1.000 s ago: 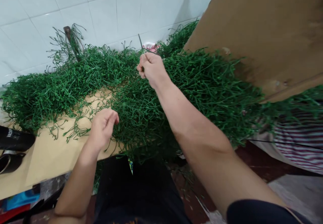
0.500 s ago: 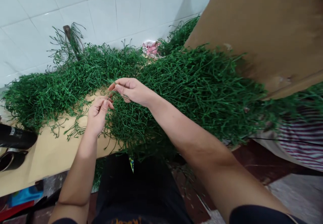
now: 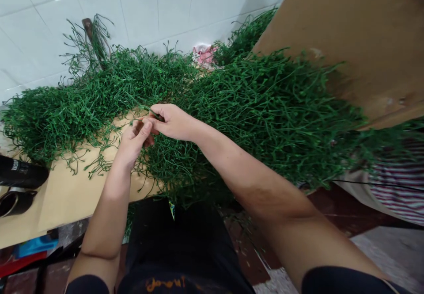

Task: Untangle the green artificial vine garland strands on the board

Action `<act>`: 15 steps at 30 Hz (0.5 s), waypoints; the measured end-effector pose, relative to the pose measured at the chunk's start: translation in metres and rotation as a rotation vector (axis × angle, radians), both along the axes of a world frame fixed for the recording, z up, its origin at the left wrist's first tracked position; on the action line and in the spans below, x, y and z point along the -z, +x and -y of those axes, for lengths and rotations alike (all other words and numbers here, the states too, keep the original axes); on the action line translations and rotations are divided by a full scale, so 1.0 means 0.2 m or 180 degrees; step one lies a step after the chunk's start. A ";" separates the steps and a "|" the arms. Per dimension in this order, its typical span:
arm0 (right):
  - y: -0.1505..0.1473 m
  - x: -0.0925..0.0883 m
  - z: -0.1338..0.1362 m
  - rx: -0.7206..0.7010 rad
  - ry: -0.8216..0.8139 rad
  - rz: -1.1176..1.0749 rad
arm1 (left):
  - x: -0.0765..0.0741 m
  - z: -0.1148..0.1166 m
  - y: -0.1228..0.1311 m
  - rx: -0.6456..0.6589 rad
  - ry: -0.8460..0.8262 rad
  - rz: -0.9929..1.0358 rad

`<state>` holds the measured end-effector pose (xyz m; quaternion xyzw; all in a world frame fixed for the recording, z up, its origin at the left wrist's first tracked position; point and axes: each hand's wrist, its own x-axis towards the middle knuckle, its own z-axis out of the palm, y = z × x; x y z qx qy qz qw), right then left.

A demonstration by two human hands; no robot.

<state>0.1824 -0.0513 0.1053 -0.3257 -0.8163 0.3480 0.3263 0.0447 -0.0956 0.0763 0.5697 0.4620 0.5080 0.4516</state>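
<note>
Pinching a thin, wiry green stem [image 3: 149, 109] left of the frame's centre, the right hand [image 3: 170, 120] adjoins the left hand [image 3: 132, 143], whose fingers' hold I cannot tell; tangled, knob-tipped sprigs [image 3: 261, 104] heap mid-frame.

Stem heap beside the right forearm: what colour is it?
Green, darker in the shadows; the stem heap shows best in the head view.

Place: apparently makeshift workshop | white tiled wall [image 3: 139, 11] | green stems [image 3: 265, 104] heaped along tan worktop [image 3: 76, 201] | black mug [image 3: 25, 202]
</note>
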 end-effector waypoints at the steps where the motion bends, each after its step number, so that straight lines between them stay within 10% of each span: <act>1: 0.00 0.00 0.01 0.0045 0.0030 0.0073 | 0.00 0.00 0.00 0.0015 0.0005 -0.0021; 15: 0.00 0.06 0.09 -0.0109 0.0261 0.0085 | 0.07 -0.06 0.10 -0.0747 -0.0085 0.0885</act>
